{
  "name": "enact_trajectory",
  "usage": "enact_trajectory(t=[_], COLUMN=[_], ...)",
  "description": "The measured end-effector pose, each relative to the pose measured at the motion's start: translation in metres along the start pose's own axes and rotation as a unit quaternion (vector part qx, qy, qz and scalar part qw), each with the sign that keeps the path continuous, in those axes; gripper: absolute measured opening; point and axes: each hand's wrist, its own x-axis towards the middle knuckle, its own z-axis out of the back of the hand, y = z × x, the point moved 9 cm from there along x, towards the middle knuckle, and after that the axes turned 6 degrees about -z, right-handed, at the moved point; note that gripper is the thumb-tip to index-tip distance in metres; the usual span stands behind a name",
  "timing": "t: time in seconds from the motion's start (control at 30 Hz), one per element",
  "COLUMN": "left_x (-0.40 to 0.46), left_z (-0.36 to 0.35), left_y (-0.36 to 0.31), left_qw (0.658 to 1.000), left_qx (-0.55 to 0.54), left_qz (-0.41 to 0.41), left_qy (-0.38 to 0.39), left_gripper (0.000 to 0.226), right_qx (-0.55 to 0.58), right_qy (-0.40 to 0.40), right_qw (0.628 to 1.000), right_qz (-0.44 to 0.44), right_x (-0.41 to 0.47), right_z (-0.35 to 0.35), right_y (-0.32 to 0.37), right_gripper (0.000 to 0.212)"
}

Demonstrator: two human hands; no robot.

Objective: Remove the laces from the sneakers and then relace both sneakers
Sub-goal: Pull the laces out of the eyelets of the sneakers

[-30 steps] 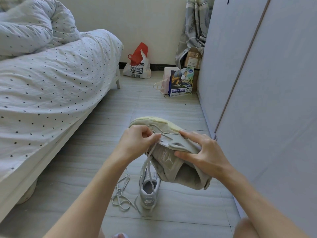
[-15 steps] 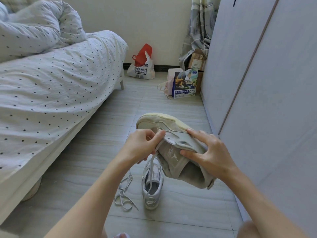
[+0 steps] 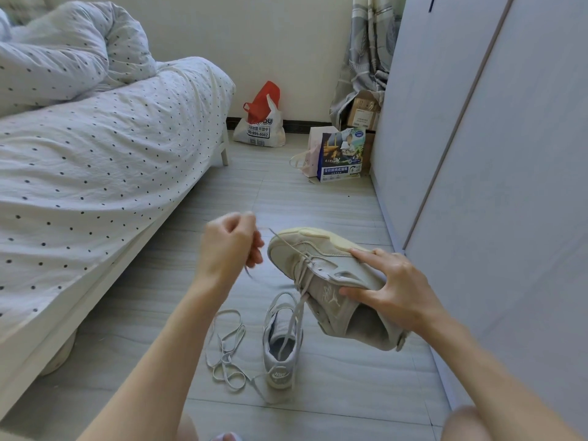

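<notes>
Right hand [image 3: 394, 292] grips the sneaker [image 3: 331, 281] in the air; left hand [image 3: 229, 246] pinches its lace [image 3: 288, 245], pulled taut leftward.

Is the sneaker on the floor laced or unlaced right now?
Unlaced. The sneaker on the floor gapes open with no lace across it, and a loose lace lies in a heap beside it.

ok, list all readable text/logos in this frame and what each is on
"NIKE", with swoosh: heel of the grey sneaker on the floor.
"999-8082", with partly legible Chinese above: white plastic bag.
Chinese headline and "6": blue bag; small print unreadable.
Jumpman logo, no words: beige sneaker.
Cardboard box label: too small.
</notes>
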Motion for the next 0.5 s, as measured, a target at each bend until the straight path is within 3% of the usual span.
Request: enact_trajectory(t=[0.13, 0.27, 0.4, 0.5], left_x=[-0.009, -0.011, -0.014, -0.011], left_z=[-0.033, -0.053, -0.067, -0.064], left_y=[0.020, 0.023, 0.017, 0.004], left_qw=[0.972, 0.938, 0.921, 0.943], left_qx=[0.194, 0.286, 0.311, 0.256], left_qz=[0.009, -0.049, -0.106, -0.135], left_qy=[0.130, 0.191, 0.207, 0.167], left_gripper=[0.022, 0.033, 0.017, 0.011], right_qx=[-0.005, 0.004, -0.004, 0.009], right_qy=[-0.013, -0.018, -0.019, -0.022], right_qw=[1.000, 1.000, 0.999, 0.999], right_qz=[0.004, 0.022, 0.047, 0.049], right_x=[0.000, -0.003, -0.007, -0.007], right_z=[0.004, 0.007, 0.006, 0.008], right_y=[-0.003, 0.005, 0.017, 0.019], right_gripper=[0.092, 0.094, 0.093, 0.093])
